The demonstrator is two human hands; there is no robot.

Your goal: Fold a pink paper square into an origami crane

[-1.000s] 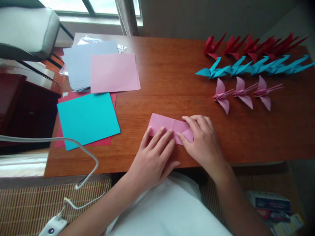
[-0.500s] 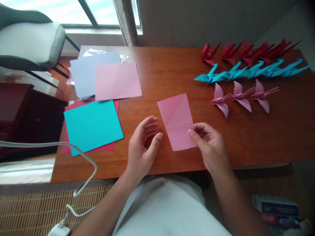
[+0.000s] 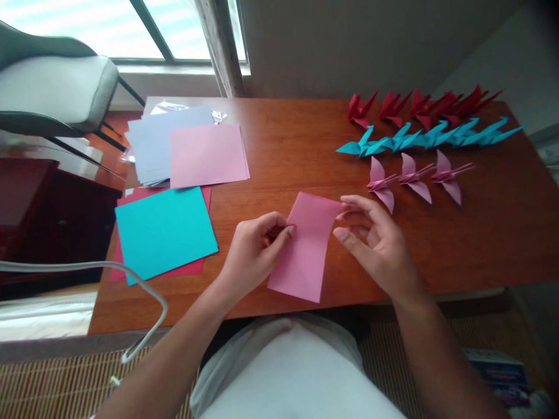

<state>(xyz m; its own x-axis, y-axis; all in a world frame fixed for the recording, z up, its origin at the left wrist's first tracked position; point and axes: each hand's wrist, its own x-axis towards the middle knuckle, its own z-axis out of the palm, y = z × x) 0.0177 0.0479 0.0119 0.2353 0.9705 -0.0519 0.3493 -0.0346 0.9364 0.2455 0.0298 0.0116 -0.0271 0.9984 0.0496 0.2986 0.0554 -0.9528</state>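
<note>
A rectangular pink sheet of paper [image 3: 308, 250] tilts in front of me near the table's front edge. My left hand [image 3: 262, 241] pinches its left side between thumb and fingers. At the sheet's upper right corner is my right hand [image 3: 371, 241], its thumb and fingers apart, the fingertips close to or touching the corner. To the right stand rows of folded paper cranes: several red cranes [image 3: 358, 110] at the back, several blue cranes [image 3: 364, 143] in the middle, and three pink cranes [image 3: 381, 183] in front.
On the left of the wooden table [image 3: 283, 151] lie pale grey sheets [image 3: 151, 145], light pink sheets [image 3: 207, 154], blue sheets [image 3: 166, 230] and red sheets [image 3: 192, 267] partly beneath. A white cable [image 3: 157, 297] curves past the table's left front corner. A chair [image 3: 56, 87] stands behind left.
The left hand has taken hold of the pink sheet, while the right hand has loosened its grip and moved to the upper corner. The sheet has turned and come nearer to me.
</note>
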